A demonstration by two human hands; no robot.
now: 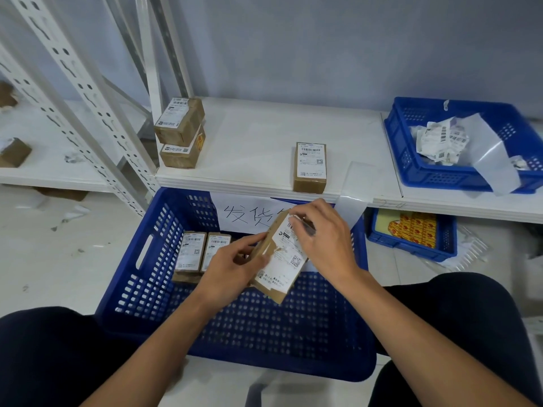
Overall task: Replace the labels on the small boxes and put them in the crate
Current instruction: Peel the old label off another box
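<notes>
My left hand (232,264) grips a small brown box (277,270) by its left side, tilted above the big blue crate (141,289). The box's white label (286,259) is partly torn along its left edge. My right hand (321,239) pinches the label's top end near the box's upper corner. Two labelled boxes (202,252) stand side by side inside the crate at its far left. Another labelled box (310,167) lies on the white shelf (258,136) above, and two stacked boxes (180,132) sit at the shelf's left end.
A smaller blue crate (411,165) on the shelf's right holds crumpled peeled labels (443,141) and backing paper. Under the shelf, a blue tray (411,248) carries red and yellow stickers. White racking posts (79,92) rise at the left. My knees flank the big crate.
</notes>
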